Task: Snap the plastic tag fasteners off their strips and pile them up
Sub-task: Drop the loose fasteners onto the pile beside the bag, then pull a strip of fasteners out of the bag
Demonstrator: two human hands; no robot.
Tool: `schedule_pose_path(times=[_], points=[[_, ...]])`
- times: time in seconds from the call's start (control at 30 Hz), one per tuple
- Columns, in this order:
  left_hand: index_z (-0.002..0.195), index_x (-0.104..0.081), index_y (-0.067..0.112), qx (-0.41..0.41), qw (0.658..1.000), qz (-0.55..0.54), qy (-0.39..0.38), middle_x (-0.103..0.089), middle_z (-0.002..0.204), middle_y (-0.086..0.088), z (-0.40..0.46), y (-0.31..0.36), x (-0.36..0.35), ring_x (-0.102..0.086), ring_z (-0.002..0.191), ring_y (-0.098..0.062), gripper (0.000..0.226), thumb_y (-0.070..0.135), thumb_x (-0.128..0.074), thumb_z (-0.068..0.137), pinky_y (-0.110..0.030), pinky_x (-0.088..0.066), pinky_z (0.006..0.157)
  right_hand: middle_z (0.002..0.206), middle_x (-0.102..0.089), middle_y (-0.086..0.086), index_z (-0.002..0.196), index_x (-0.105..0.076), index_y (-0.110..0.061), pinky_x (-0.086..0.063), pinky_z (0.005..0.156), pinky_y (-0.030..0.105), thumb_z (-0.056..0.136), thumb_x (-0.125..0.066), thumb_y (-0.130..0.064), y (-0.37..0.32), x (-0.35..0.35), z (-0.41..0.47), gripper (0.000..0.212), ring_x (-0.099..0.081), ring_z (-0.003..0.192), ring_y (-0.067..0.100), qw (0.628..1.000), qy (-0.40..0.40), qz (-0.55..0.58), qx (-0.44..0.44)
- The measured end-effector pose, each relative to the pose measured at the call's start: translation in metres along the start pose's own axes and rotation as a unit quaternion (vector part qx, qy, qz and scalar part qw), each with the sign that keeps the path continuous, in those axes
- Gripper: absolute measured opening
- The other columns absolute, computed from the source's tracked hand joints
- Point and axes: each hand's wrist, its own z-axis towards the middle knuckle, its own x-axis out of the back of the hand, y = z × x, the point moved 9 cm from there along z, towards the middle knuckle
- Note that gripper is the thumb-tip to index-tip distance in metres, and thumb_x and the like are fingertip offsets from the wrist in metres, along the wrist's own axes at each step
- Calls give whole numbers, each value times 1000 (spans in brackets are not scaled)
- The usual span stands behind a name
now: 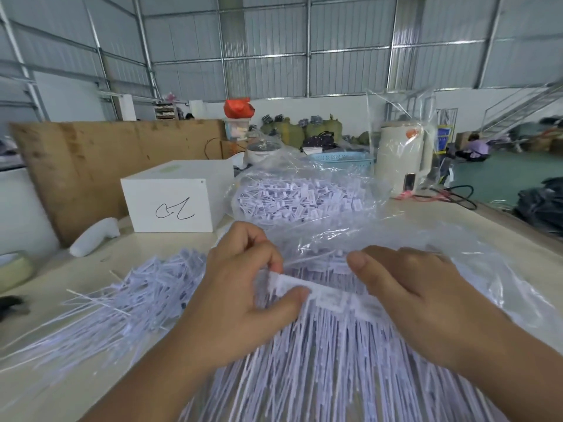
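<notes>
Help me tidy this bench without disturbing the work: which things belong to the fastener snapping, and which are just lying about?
Belongs to the job:
strip of fasteners, held by left hand and right hand
loose pile
bag of fasteners

Just lying about:
white box
kettle
blue basket
tape roll

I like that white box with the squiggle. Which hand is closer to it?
Left. The left hand is just in front of the white box; the right hand is further right.
</notes>
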Motion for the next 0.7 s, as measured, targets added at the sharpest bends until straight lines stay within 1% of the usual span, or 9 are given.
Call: schedule_pose_path(times=[0.07,0.2,0.33,0.4,0.43,0.5,0.57,0.63,0.7], points=[[72,-49,27,-9,1000,-24,17,-40,93,10,2,1,7,-46,93,-8,28,51,-62,73,-12,-33,78,75,-55,-37,72,-41,-61,-22,111,56,72,7,-84,4,1,0,54,-49,74,-12,1000,2,-2,-17],[71,-47,22,-22,998,-59,29,-40,88,4,4,4,11,-43,85,-2,25,44,-60,75,-6,-31,76,73,-60,-29,69,-44,-63,-26,111,58,69,6,-89,7,3,-1,56,-55,71,-8,999,-6,27,-37],[69,-47,17,-39,997,-67,16,-42,87,2,3,8,8,-44,83,-5,26,39,-60,77,-9,-32,75,71,-59,-31,67,-45,-61,-18,114,58,69,4,-89,9,3,0,56,-54,70,-10,999,-20,25,-33],[69,-47,14,-57,996,-61,-6,-44,86,1,2,11,4,-46,82,-9,28,37,-62,77,-14,-33,73,69,-63,-21,67,-46,-60,-25,108,47,70,0,-88,10,2,1,54,-52,72,-13,998,-27,49,-16],[69,-46,13,-61,996,-60,-6,-44,85,2,2,11,3,-46,80,-10,29,36,-62,77,-15,-33,72,70,-65,-12,71,-48,-59,-32,99,37,72,-3,-88,10,2,2,54,-55,72,-11,997,-31,68,-2],[65,-43,12,-50,996,-71,24,-44,80,2,3,6,8,-46,75,-10,32,36,-62,76,-15,-33,68,75,-67,2,97,-54,-53,-38,78,22,78,-12,-85,9,0,2,56,-59,74,-3,994,-43,94,33],[60,-39,14,-23,993,-97,70,-42,73,0,4,-3,16,-45,69,-12,35,36,-61,76,-18,-33,64,81,-65,-2,124,-53,-40,-38,67,13,76,-23,-81,9,-2,2,69,-58,74,-4,993,-59,88,51],[57,-34,17,1,985,-138,101,-39,69,0,5,-12,21,-42,65,-14,37,34,-60,76,-20,-31,62,88,-63,-11,128,-51,-39,-37,73,14,72,-25,-82,10,-1,2,75,-55,76,-10,994,-67,74,50],[55,-31,17,16,977,-184,108,-35,67,-1,6,-17,23,-37,63,-13,38,32,-60,74,-19,-30,60,86,-62,-15,118,-55,-42,-36,97,26,74,-19,-88,11,2,1,72,-56,80,-7,995,-57,62,53]])
